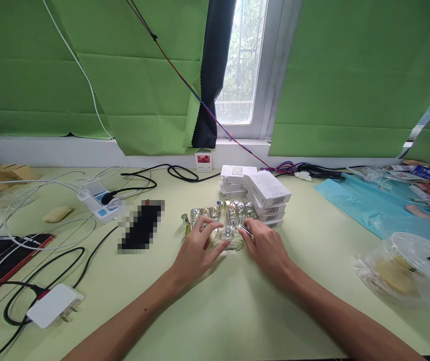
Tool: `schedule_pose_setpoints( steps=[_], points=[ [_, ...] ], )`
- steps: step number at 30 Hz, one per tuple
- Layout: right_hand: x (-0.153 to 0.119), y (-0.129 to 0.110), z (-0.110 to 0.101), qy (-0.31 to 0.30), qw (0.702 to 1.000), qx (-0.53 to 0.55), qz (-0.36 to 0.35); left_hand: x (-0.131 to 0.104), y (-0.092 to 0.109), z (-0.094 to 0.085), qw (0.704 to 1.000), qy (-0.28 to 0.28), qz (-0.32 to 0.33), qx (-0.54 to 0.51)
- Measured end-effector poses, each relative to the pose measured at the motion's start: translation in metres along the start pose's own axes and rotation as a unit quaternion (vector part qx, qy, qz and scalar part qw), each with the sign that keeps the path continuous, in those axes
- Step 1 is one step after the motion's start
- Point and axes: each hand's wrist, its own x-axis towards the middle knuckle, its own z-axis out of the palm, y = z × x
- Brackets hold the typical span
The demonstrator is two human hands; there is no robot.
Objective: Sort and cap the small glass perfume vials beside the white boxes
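Observation:
A clear glass bottle with a silvery neck (229, 240) rests on the pale green table between my hands. My left hand (199, 245) is at its left side, thumb and fingers apart, the fingertips close to the glass. On the right, my right hand (265, 245) pinches a small shiny cap (247, 229) between thumb and fingers. Several small glass bottles (204, 214) stand in a group just behind my left hand, and several more (237, 210) stand behind the clear bottle. White boxes (267, 190) are stacked behind my right hand.
A power strip (100, 200) with cables, a blurred dark object (142, 226) and a white adapter (54, 306) lie to the left. On the right are blue plastic sheeting (353, 200) and a clear lidded container (406, 271). A small picture card (203, 161) stands at the back.

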Motion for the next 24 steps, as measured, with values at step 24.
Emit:
schedule_pose_setpoints(
  steps=[24],
  points=[
    [0.001,-0.001,0.002,-0.010,1.000,-0.005,-0.001,0.009,0.008,0.012,0.980,0.046,-0.083,-0.176]
  ],
)
